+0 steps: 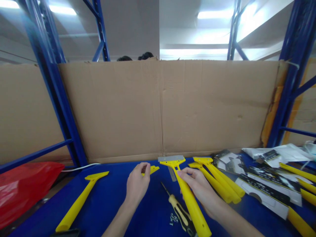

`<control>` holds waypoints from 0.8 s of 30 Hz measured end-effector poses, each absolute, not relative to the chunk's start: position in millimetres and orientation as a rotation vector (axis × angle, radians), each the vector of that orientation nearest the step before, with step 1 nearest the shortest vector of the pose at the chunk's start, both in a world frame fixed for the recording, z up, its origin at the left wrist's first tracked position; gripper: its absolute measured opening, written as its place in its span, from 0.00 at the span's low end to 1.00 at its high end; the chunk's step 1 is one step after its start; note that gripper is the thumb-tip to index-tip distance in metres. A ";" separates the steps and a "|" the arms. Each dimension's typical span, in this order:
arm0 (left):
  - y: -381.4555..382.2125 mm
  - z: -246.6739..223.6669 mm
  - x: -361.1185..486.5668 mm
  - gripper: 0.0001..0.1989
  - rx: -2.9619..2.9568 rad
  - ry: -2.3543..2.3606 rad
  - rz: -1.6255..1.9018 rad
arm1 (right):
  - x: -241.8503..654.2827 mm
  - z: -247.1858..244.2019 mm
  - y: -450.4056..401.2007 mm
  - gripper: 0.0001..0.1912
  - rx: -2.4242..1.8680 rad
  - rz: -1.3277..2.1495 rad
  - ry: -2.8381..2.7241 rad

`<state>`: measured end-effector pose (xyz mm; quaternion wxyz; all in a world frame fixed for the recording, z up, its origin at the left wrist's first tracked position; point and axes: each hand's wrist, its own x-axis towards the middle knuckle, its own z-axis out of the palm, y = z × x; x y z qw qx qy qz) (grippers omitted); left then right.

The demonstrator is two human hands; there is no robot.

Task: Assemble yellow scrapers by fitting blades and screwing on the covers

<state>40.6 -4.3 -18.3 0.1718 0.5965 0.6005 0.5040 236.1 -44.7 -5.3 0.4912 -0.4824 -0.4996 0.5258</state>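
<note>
My right hand (197,184) is wrapped round the neck of a yellow scraper (191,202), whose head carries a grey metal blade (171,158). Left of it, my left hand (139,179) pinches a small yellow plate (153,169), partly hidden by the fingers. Below the scraper head a loose grey blade (172,173) lies on the blue table. Between the hands rests a screwdriver (179,209) with a black and cream handle, and beside it are several small screws (173,218).
Another yellow scraper (80,204) lies at the left, near a red bag (27,191). Several scrapers (219,182) and black-and-white packages (264,194) cover the right side. Cardboard (160,108) stands behind the table (103,197) between blue posts. Two heads show above it.
</note>
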 end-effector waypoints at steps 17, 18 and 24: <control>19.1 -37.9 7.1 0.04 2.043 2.024 0.731 | 241.3 -1.3 -45.5 0.12 -1.201 1.249 -1.245; 20.8 -39.7 5.3 0.04 2.031 1.994 0.757 | 241.6 -0.7 -45.7 0.12 -1.202 1.247 -1.239; 18.6 -35.1 12.3 0.11 1.791 1.681 1.071 | 242.5 -1.4 -46.7 0.12 -1.243 1.226 -1.243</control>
